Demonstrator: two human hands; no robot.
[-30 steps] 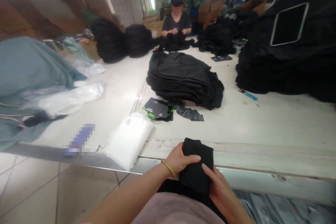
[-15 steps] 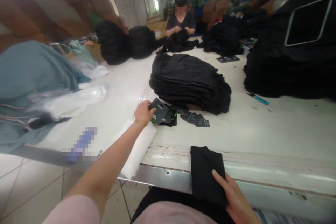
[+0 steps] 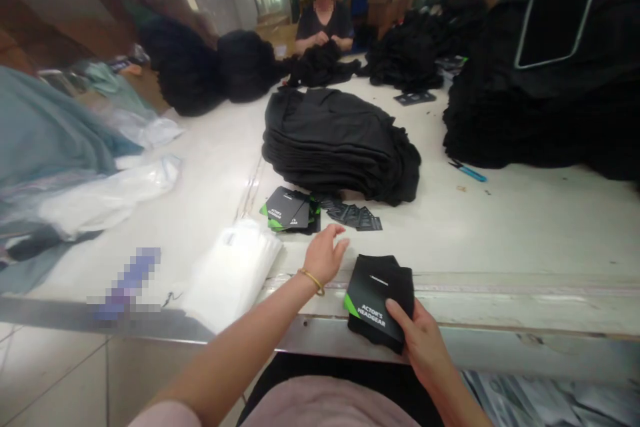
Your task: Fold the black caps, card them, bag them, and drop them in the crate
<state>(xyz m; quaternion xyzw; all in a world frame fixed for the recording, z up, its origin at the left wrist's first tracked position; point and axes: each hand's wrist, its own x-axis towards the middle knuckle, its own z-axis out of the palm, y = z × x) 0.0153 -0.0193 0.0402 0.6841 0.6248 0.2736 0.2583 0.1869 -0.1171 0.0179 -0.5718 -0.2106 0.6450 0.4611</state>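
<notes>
Spanning the view, the desk (image 3: 525, 233) bears a large black cloth pile (image 3: 500, 120) at the right, blue-grey cloth (image 3: 50, 133) at the left and a layered black stack (image 3: 335, 140) mid-surface. Clear-white sheets (image 3: 233, 280) lie near the front edge. The folded black bundle (image 3: 367, 332) is at that edge, in the right hand (image 3: 427, 340): grip clamped on it, thumb over the printed card (image 3: 375, 293). The left hand (image 3: 323, 257) is beside it, fingers apart, nothing seen in the grip. Nearby: card pile (image 3: 287, 207), fanned small labels (image 3: 353, 215); farther right, blue-handled tool (image 3: 473, 174). Step in hand, as judged: card placed face up on the bundle and being held there. Any further handling calls for steady thumb pressure, since a loose card could slide; picking up one label would need a fine fingertip pinch.
</notes>
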